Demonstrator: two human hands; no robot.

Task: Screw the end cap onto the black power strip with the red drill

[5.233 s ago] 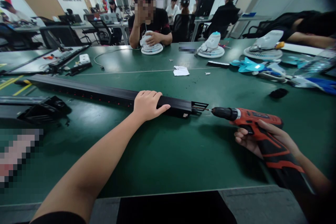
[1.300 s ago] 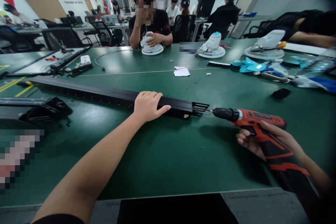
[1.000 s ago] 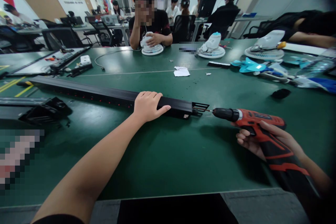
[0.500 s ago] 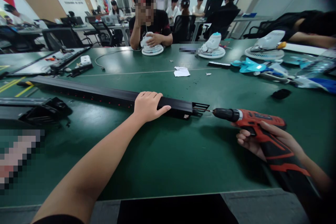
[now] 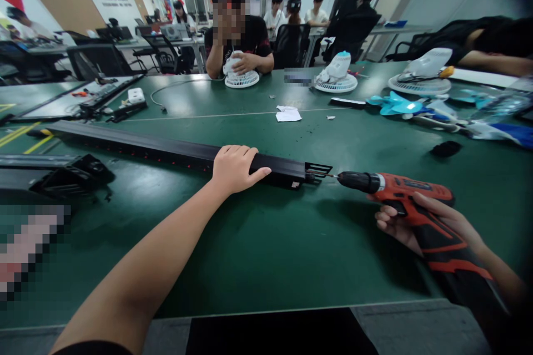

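A long black bar (image 5: 183,153) with red dots along its side lies slantwise across the green table. My left hand (image 5: 236,168) is laid over it near its right end, fingers over the far edge and thumb pointing right. A slotted black bracket (image 5: 318,168) sticks out of that end. My right hand (image 5: 433,222) grips a red and black cordless drill (image 5: 408,186) by its handle, fingers by the trigger. The drill's thin bit points left into the bracket at the bar's end; where its tip touches is too small to tell.
Black parts (image 5: 54,175) lie at left. A paper scrap (image 5: 288,114), a white fan (image 5: 336,80), blue fan blades (image 5: 393,103) and a black lump (image 5: 445,148) are on the table (image 5: 266,266). A person (image 5: 258,39) sits opposite, one hand on another fan.
My hands, the bar and the drill stay where they were. Only people in the background have shifted slightly.
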